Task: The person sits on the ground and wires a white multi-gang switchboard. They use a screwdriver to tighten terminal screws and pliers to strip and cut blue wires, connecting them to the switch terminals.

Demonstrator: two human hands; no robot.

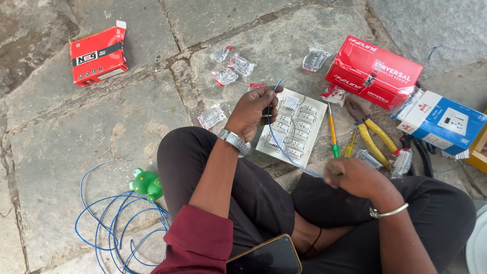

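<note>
A white switch plate [297, 127] with several switch modules lies face down on the stone floor in front of my crossed legs. My left hand [251, 109] is closed on a blue wire [281, 147] at the plate's left edge, with a small dark tool in its fingers. The wire runs down and right to my right hand [355, 176], which pinches its other end above my right knee. A short free end of the wire sticks up past my left hand.
A coil of blue wire [109, 228] and a green tape roll [147, 183] lie at left. Red boxes [99, 53] [373, 71], a blue-white box [444, 122], small plastic packets [225, 76], a screwdriver [332, 134] and yellow pliers [373, 139] surround the plate. A phone [266, 256] rests on my lap.
</note>
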